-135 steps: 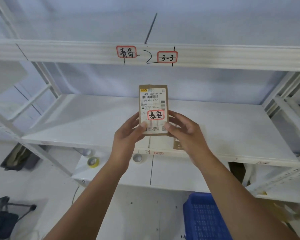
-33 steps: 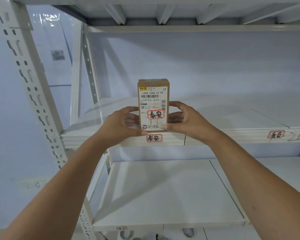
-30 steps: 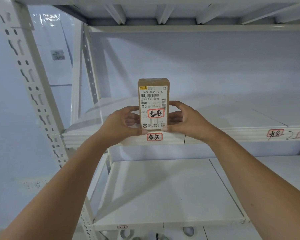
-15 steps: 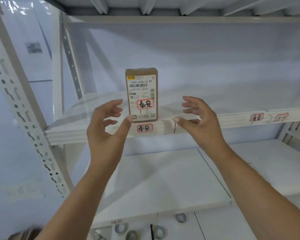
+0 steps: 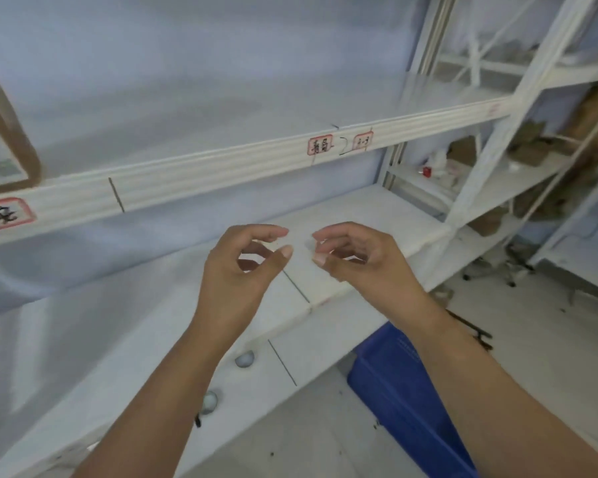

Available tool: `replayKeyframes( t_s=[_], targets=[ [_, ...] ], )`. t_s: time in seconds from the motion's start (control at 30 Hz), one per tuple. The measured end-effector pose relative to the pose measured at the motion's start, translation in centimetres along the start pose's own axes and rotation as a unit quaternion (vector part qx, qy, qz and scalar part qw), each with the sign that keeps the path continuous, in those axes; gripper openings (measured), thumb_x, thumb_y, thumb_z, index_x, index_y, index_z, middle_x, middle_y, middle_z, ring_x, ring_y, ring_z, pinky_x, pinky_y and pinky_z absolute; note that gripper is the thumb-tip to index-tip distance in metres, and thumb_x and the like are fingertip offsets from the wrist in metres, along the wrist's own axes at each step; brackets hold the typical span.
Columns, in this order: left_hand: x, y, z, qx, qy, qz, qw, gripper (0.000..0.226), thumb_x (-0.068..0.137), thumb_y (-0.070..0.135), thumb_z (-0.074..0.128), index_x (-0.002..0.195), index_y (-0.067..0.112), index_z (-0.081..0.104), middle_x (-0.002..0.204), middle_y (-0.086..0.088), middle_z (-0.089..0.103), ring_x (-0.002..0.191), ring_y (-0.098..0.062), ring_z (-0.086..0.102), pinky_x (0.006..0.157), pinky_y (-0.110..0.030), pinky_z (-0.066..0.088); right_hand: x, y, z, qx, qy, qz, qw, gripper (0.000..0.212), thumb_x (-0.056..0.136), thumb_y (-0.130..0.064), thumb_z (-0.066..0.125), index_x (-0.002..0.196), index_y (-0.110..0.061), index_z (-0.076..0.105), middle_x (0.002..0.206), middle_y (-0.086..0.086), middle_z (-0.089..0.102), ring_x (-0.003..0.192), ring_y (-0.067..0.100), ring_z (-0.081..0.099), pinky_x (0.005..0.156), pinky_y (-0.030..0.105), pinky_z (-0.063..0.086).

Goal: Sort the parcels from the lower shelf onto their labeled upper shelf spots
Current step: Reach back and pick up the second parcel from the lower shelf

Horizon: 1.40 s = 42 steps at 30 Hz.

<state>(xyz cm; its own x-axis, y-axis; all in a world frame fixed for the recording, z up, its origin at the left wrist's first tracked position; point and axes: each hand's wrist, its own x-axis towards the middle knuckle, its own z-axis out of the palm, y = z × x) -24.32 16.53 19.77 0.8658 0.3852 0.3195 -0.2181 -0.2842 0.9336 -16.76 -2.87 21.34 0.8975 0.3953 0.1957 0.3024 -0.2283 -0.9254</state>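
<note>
Brown cardboard of the parcel (image 5: 4, 132) stands on the upper shelf (image 5: 221, 167) above its red-framed label (image 5: 2, 215), and we judge that with our left hand (image 5: 242, 267) and right hand (image 5: 356, 257) loosely curled and empty, we next need another parcel from the lower shelf (image 5: 152, 322).

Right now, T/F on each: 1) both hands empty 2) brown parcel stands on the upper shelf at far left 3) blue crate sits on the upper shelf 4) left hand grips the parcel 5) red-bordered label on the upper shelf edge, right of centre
1) Both the left hand and the right hand are empty. True.
2) The brown parcel stands on the upper shelf at far left. True.
3) The blue crate sits on the upper shelf. False: it is down low, below the shelves.
4) The left hand grips the parcel. False: it is well apart from it.
5) A red-bordered label is on the shelf edge. True.
</note>
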Motion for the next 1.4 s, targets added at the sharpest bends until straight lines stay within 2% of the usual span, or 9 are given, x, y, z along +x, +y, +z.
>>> replayKeyframes(
  t_s=[0.23, 0.43, 0.53, 0.73, 0.87, 1.03, 1.13, 1.27, 1.4],
  targets=[
    [0.7, -2.5, 12.4, 0.026, -0.04, -0.048, 0.998, 0.016, 0.094, 0.017, 0.082, 0.104, 0.028, 0.08, 0.122, 0.004, 0.071, 0.085, 0.013, 0.068, 0.071, -0.005, 0.05, -0.5, 6.8, -9.4, -0.024, -0.077, 0.115, 0.99, 0.049, 0.09, -0.026, 0.086, 0.136, -0.034, 0.071, 0.124, -0.006, 0.076, 0.111, 0.02, 0.075, 0.104, 0.035, 0.06],
    [0.8, -6.7, 20.6, 0.023, -0.024, -0.141, 0.989, 0.013, 0.095, 0.022, 0.081, 0.107, 0.028, 0.082, 0.122, 0.004, 0.076, 0.095, -0.007, 0.073, 0.08, -0.024, 0.053, 0.5, 12.0, -16.0, -0.031, -0.101, 0.153, 0.983, 0.04, 0.095, -0.024, 0.081, 0.122, -0.05, 0.067, 0.13, -0.01, 0.069, 0.11, 0.007, 0.071, 0.103, 0.03, 0.059],
    [1.2, -8.2, 23.2, 0.022, -0.012, -0.184, 0.983, 0.013, 0.095, 0.024, 0.081, 0.099, 0.036, 0.082, 0.113, 0.004, 0.08, 0.099, -0.019, 0.074, 0.085, -0.032, 0.053, 1.6, 14.9, -18.2, -0.03, -0.104, 0.177, 0.978, 0.043, 0.096, -0.021, 0.079, 0.134, -0.037, 0.067, 0.133, -0.005, 0.069, 0.113, 0.013, 0.072, 0.102, 0.032, 0.061],
    [3.2, -11.2, 25.9, 0.017, 0.036, -0.252, 0.967, 0.019, 0.095, 0.014, 0.08, 0.09, 0.033, 0.079, 0.095, 0.006, 0.078, 0.087, -0.018, 0.069, 0.082, -0.031, 0.051, 5.9, 19.6, -18.8, -0.014, -0.114, 0.21, 0.971, 0.048, 0.098, -0.022, 0.077, 0.144, -0.027, 0.064, 0.132, -0.002, 0.069, 0.109, 0.011, 0.071, 0.094, 0.028, 0.063],
    [5.8, -14.3, 27.0, 0.008, 0.065, -0.313, 0.948, 0.013, 0.095, 0.015, 0.078, 0.102, 0.025, 0.082, 0.092, 0.005, 0.076, 0.096, -0.021, 0.071, 0.098, -0.042, 0.057, 10.4, 22.9, -17.2, -0.006, -0.131, 0.23, 0.964, 0.045, 0.098, -0.025, 0.078, 0.141, -0.029, 0.066, 0.13, -0.001, 0.07, 0.106, 0.007, 0.07, 0.087, 0.024, 0.063],
    [9.9, -18.8, 28.3, 0.004, 0.067, -0.366, 0.928, 0.031, 0.093, 0.02, 0.08, 0.124, 0.018, 0.078, 0.093, 0.004, 0.073, 0.117, -0.032, 0.072, 0.105, -0.05, 0.057, 15.7, 26.7, -14.9, -0.015, -0.127, 0.258, 0.958, 0.037, 0.096, -0.022, 0.078, 0.13, -0.033, 0.066, 0.124, -0.001, 0.069, 0.112, 0.015, 0.069, 0.092, 0.031, 0.061],
    [13.0, -21.7, 28.7, 0.016, 0.048, -0.422, 0.905, 0.048, 0.092, 0.029, 0.08, 0.138, 0.018, 0.07, 0.112, -0.003, 0.076, 0.121, -0.032, 0.072, 0.107, -0.053, 0.057, 19.1, 29.0, -13.5, -0.046, -0.138, 0.289, 0.946, 0.055, 0.095, -0.028, 0.079, 0.146, -0.028, 0.058, 0.136, -0.001, 0.066, 0.127, 0.024, 0.067, 0.112, 0.046, 0.054],
    [15.2, -23.4, 29.4, 0.03, 0.009, -0.466, 0.884, 0.067, 0.094, 0.031, 0.08, 0.154, 0.014, 0.057, 0.131, -0.005, 0.073, 0.128, -0.034, 0.069, 0.112, -0.051, 0.054, 20.8, 31.5, -13.0, -0.073, -0.144, 0.316, 0.935, 0.074, 0.1, -0.035, 0.073, 0.164, -0.022, 0.038, 0.158, 0.003, 0.053, 0.14, 0.026, 0.058, 0.117, 0.044, 0.047],
    [16.2, -24.9, 30.4, 0.031, 0.003, -0.473, 0.88, 0.056, 0.096, 0.031, 0.077, 0.146, 0.01, 0.065, 0.13, -0.004, 0.076, 0.125, -0.032, 0.071, 0.11, -0.048, 0.055, 22.1, 33.5, -12.3, -0.065, -0.153, 0.331, 0.929, 0.067, 0.103, -0.032, 0.068, 0.164, -0.019, 0.042, 0.158, 0.005, 0.056, 0.139, 0.026, 0.06, 0.116, 0.046, 0.049]
  ],
)
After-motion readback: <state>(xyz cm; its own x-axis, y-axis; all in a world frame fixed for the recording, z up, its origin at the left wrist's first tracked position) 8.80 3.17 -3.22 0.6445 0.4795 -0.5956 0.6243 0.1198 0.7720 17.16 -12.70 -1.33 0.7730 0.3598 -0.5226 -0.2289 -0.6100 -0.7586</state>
